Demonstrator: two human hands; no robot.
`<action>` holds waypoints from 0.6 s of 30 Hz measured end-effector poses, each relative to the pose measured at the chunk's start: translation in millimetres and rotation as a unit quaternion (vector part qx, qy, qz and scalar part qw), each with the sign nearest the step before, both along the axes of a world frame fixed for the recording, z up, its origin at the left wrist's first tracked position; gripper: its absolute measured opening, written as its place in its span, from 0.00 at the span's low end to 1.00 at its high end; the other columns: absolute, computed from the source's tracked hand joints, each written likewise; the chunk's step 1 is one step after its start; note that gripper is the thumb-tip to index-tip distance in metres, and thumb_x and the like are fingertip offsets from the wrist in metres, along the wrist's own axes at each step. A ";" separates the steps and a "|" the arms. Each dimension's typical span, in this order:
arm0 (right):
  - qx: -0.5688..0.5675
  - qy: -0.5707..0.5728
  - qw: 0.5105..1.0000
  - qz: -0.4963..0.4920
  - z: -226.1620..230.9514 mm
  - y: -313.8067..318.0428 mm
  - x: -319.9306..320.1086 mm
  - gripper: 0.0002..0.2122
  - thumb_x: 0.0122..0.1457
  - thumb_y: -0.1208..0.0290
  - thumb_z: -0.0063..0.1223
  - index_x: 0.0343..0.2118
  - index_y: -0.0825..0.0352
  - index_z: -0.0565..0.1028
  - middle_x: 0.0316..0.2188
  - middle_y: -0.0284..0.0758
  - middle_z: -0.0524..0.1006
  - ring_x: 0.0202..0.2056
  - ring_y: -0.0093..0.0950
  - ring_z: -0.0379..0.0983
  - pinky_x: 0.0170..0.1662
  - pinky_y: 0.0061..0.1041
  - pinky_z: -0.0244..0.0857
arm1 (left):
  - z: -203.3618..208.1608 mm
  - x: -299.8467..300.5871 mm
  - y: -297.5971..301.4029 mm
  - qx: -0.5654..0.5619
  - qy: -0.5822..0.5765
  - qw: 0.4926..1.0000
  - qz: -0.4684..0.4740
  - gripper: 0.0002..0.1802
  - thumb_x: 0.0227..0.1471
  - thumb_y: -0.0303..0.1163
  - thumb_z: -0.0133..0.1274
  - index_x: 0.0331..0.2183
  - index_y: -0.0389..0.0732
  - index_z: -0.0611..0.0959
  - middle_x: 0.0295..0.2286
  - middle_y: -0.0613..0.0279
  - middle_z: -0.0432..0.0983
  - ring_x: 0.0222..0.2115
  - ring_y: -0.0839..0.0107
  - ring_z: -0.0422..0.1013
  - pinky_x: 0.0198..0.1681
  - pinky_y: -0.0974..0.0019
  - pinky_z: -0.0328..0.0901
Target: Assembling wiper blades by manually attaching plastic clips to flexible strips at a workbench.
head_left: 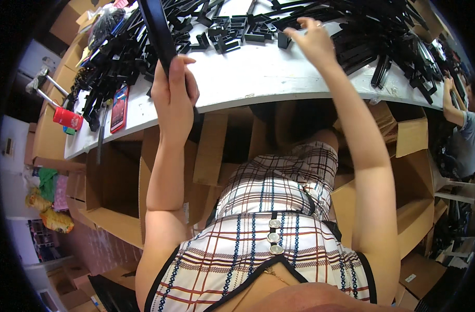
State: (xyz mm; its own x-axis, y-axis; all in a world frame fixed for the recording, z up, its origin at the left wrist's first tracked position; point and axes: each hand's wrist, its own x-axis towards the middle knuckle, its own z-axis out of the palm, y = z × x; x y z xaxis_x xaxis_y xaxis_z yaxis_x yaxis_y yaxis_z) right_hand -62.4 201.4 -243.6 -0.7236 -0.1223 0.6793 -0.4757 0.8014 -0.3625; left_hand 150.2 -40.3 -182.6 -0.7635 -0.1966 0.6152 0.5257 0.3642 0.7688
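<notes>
My left hand (176, 88) is closed round a long, flat black bar (158, 31), which stands up from the fist and runs out of the top of the picture. My right hand (314, 44) reaches across the white table (232, 78) with thumb and fingers apart and nothing visible in it. Beside its thumb is a small black block-like piece (284, 40). Several short, angled black pieces (237, 31) lie scattered between the two hands. Beyond the right hand spreads a large heap of long black strips (372, 36).
Another dark heap (110, 62) covers the table's left part. A red-framed phone (119, 109) and a red can-shaped object (68, 118) lie near the left edge. Open cardboard boxes (115, 179) stand under the table. At the far right sits another person (463, 130).
</notes>
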 end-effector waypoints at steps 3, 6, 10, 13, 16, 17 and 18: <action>-0.006 -0.137 0.990 -0.017 -42.1 -35.8 -23.9 0.35 0.45 0.41 0.63 0.48 0.67 0.73 0.42 0.44 0.76 0.45 0.38 0.75 0.46 0.33 0.71 | 6.7 -17.7 10.2 0.084 0.052 0.994 -0.046 0.21 0.64 0.46 0.42 0.34 0.37 0.75 0.13 0.72 0.60 0.11 0.84 0.53 0.15 0.77 0.48; -0.006 -0.132 0.991 0.026 -52.0 -46.1 -14.2 0.30 0.49 0.47 0.63 0.47 0.66 0.73 0.40 0.45 0.77 0.42 0.37 0.77 0.45 0.31 0.71 | 8.0 -25.7 13.2 0.139 0.064 0.985 -0.075 0.21 0.63 0.47 0.44 0.33 0.37 0.76 0.13 0.72 0.60 0.11 0.84 0.53 0.15 0.76 0.48; -0.087 -0.186 0.951 0.229 -33.3 -41.5 40.4 0.22 0.53 0.62 0.62 0.49 0.65 0.72 0.37 0.45 0.79 0.38 0.37 0.78 0.43 0.30 0.71 | 5.2 -34.9 3.9 0.171 0.070 0.976 -0.112 0.22 0.63 0.48 0.44 0.30 0.38 0.74 0.12 0.70 0.60 0.10 0.83 0.54 0.13 0.76 0.48; -0.064 -0.236 0.913 0.327 -26.2 -42.6 80.2 0.23 0.57 0.76 0.53 0.56 0.62 0.63 0.44 0.44 0.77 0.46 0.37 0.75 0.51 0.32 0.67 | 7.0 -48.8 3.1 0.210 0.068 0.959 -0.177 0.24 0.63 0.50 0.43 0.26 0.40 0.72 0.12 0.69 0.59 0.11 0.81 0.54 0.15 0.75 0.50; 0.013 -0.219 0.922 0.319 -21.6 -45.0 89.9 0.22 0.58 0.85 0.44 0.56 0.61 0.62 0.43 0.45 0.76 0.47 0.40 0.73 0.50 0.35 0.66 | 16.9 -66.4 24.1 0.256 0.061 0.949 -0.171 0.24 0.63 0.50 0.42 0.23 0.43 0.67 0.10 0.70 0.56 0.08 0.79 0.52 0.11 0.75 0.50; -0.001 -0.111 0.938 0.329 -24.7 -50.5 86.8 0.23 0.58 0.84 0.47 0.56 0.61 0.62 0.40 0.45 0.77 0.41 0.40 0.75 0.46 0.34 0.68 | 21.4 -73.1 32.2 0.474 0.044 0.799 -0.367 0.26 0.61 0.54 0.44 0.20 0.45 0.67 0.07 0.69 0.56 0.06 0.78 0.52 0.10 0.74 0.49; -0.007 -0.117 0.938 0.327 -28.7 -52.1 89.3 0.23 0.58 0.84 0.47 0.56 0.61 0.62 0.40 0.45 0.77 0.41 0.40 0.75 0.46 0.34 0.68 | 11.8 -88.1 29.4 0.275 0.082 0.949 -0.129 0.27 0.61 0.55 0.44 0.20 0.45 0.67 0.07 0.70 0.56 0.06 0.78 0.53 0.10 0.73 0.50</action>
